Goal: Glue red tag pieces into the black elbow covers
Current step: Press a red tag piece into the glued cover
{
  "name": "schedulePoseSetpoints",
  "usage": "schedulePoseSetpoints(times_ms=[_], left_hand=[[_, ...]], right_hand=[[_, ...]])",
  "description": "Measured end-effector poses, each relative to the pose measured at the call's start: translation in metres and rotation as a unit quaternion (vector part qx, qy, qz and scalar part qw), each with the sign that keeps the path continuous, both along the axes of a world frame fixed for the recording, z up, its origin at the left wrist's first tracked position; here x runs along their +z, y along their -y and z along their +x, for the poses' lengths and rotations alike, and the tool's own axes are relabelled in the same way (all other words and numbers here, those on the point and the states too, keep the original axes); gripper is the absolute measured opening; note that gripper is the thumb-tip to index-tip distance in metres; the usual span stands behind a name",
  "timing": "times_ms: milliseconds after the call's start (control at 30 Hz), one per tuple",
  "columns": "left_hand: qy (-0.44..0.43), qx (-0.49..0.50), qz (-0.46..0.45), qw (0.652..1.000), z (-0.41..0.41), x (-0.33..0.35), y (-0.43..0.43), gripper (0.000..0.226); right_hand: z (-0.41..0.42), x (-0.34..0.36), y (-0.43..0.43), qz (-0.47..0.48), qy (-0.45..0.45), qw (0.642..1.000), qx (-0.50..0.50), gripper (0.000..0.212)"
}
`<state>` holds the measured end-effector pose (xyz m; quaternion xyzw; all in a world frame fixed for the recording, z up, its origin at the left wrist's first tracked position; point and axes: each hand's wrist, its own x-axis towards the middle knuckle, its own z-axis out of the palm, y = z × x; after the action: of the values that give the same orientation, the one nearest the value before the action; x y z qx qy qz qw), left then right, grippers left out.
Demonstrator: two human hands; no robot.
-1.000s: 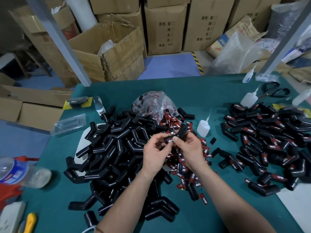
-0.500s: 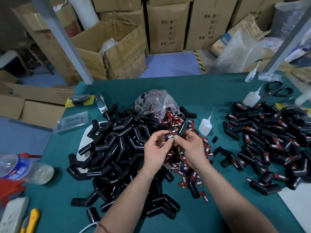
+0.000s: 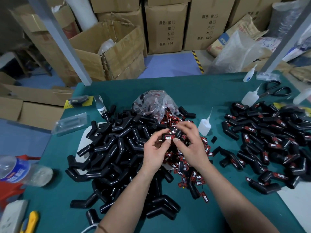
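Above the table's middle, my left hand (image 3: pixel 155 149) and my right hand (image 3: pixel 188 142) together hold one black elbow cover (image 3: pixel 173 134). A red tag (image 3: pixel 168 137) with white letters sits on its near arm, and both thumbs press on it. Under and left of my hands spreads a heap of bare black covers (image 3: pixel 114 148). Loose red tags (image 3: pixel 188 169) lie scattered beneath my right wrist. At the right lies a pile of covers with tags on them (image 3: pixel 269 140).
A white glue bottle (image 3: pixel 204 126) stands just right of my hands, and two more (image 3: pixel 249 98) sit at the back right beside black scissors (image 3: pixel 276 89). A clear bag of tags (image 3: pixel 154 103) lies behind the heap. A water bottle (image 3: pixel 18 170) and yellow cutter (image 3: pixel 31 222) lie at the left edge.
Both hands have kept the same cover between them. The red tag now faces up on the cover, with both thumbs on it, and the right fingers have spread.
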<state>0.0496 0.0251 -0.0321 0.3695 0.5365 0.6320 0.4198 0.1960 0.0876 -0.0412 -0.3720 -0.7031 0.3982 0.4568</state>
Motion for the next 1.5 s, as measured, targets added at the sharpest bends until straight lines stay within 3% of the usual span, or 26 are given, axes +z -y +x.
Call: schedulePoseSetpoints(times_ms=[133,600,1200,1367,1500], left_hand=[[0.018,0.027,-0.03,0.999,-0.003,-0.0004,-0.0023,0.036],[0.021,0.009,-0.011,1.0,-0.0041,-0.001,-0.0011,0.038],[-0.015,0.006,0.01,1.0,-0.0012,-0.0041,-0.0003,0.034],[0.057,0.004,0.003,0.998,-0.0057,-0.0039,-0.0016,0.037],[0.027,0.004,0.011,1.0,-0.0073,-0.005,-0.0005,0.022]], right_hand=[[-0.0017,-0.0015,0.0031,0.046,0.026,0.998,-0.017,0.021],[-0.0048,-0.0073,0.0039,0.22,0.052,0.972,-0.065,0.018],[-0.0071,-0.0076,0.0062,0.247,0.07,0.965,-0.055,0.026],[-0.0031,-0.0058,0.0058,0.23,0.086,0.969,-0.038,0.032],[-0.0058,-0.0052,0.0084,0.17,0.066,0.983,-0.025,0.029]])
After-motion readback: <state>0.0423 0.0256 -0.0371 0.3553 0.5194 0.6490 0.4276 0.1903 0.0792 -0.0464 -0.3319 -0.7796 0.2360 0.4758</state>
